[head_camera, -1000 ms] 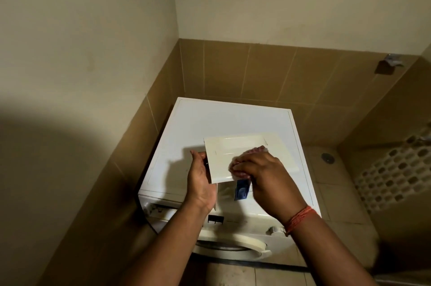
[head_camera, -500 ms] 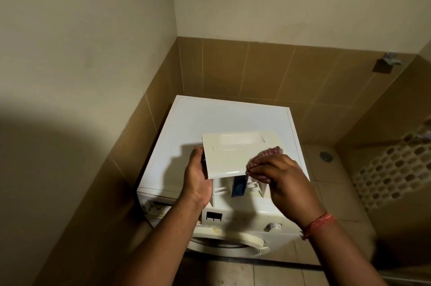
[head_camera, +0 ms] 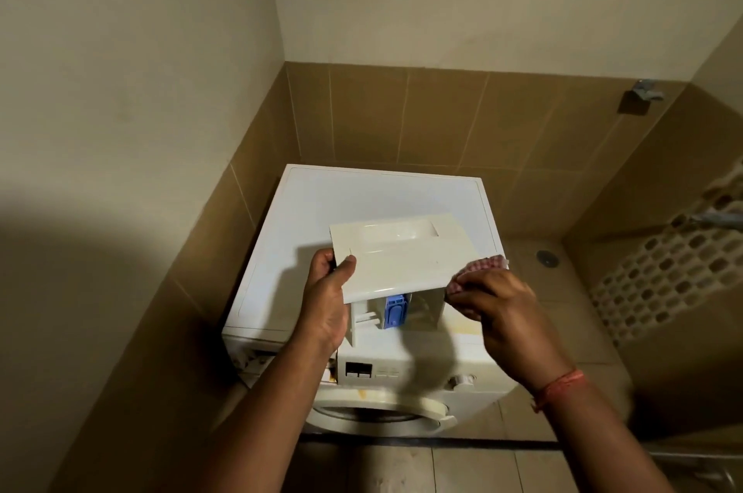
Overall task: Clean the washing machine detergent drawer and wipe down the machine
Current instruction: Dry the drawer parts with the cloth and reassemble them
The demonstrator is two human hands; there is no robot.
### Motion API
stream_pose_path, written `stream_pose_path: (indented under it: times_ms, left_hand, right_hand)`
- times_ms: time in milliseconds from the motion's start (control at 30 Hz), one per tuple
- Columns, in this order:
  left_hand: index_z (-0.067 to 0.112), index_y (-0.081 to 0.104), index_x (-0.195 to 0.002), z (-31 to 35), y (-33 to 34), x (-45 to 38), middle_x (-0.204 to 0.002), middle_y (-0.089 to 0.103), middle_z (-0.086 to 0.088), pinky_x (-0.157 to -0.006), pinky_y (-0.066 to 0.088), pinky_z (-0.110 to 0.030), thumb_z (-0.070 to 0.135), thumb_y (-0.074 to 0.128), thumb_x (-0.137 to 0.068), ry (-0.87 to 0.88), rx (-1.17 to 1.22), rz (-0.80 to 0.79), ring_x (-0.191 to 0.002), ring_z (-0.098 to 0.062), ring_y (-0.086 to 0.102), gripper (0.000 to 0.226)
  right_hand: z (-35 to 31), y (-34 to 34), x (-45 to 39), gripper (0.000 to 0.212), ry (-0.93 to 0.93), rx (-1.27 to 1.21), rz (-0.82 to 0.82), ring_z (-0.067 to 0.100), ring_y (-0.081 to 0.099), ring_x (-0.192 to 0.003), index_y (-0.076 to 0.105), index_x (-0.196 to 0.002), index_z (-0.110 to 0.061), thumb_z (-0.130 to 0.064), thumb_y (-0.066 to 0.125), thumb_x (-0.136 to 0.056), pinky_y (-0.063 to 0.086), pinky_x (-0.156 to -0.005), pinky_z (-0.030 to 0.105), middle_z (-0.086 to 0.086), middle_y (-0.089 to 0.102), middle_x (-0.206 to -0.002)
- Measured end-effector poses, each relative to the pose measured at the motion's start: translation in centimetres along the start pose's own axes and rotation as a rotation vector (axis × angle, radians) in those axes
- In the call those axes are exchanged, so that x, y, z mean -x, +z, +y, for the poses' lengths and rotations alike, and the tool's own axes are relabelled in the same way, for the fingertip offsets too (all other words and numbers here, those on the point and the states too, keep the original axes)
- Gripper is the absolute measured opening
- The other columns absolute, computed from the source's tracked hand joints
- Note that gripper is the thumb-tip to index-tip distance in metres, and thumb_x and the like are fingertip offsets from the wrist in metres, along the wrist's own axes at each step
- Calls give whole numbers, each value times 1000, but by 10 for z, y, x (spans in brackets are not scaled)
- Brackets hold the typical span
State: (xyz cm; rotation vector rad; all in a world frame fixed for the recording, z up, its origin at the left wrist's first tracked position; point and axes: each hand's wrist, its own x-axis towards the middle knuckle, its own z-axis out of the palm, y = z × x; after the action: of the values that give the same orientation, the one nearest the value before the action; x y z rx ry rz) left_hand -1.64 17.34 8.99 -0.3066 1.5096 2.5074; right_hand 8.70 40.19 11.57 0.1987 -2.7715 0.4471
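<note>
1. Head view: the left hand (head_camera: pixel 325 305) grips the left edge of the detergent drawer (head_camera: pixel 396 257), held above the front edge of the washing machine (head_camera: pixel 362 195).
2. The right hand (head_camera: pixel 504 315) pinches a checked cloth (head_camera: pixel 478 271) against the drawer's right corner.

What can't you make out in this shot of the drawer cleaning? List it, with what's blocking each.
Head view only:
- Detergent drawer compartments: mostly hidden behind its front panel; only a blue insert shows.
- Checked cloth: mostly covered by the right hand.
- Washing machine drawer slot: hidden by the left hand.
- Control labels: too small.
</note>
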Motion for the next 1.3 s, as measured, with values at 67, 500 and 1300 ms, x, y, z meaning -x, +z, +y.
stream_pose_path:
  times_ms: [67, 500, 1300]
  left_hand:
    - [15, 58, -101, -1, 1, 0, -103, 70, -5, -96, 47, -45, 1, 56, -94, 11, -17, 7, -102, -26, 63, 16]
    - [18, 58, -107, -5, -8, 2, -100, 74, 4, -96, 50, -40, 5, 56, -96, 69, -141, -67, -97, -15, 68, 17]
    - [23, 56, -107, -4, -10, 7, -107, 70, 3, -89, 50, -25, 13, 55, -99, 148, -335, -98, -102, -10, 66, 14]
  right_hand:
    - [-15, 6, -7, 36, -83, -37, 14, 17, 54, -113, 75, -103, -27, 1, 70, -80, 46, -90, 41, -10, 64, -115]
    - [6, -3, -5, 47, 161, -121, 138, 15, 57, -104, 75, -105, -25, 12, 60, -81, 40, -92, 12, -12, 66, -110]
    - [-80, 25, -55, 40, -114, -133, -25, 14, 54, -103, 72, -108, -28, -5, 61, -77, 41, -94, 30, -12, 67, -110]
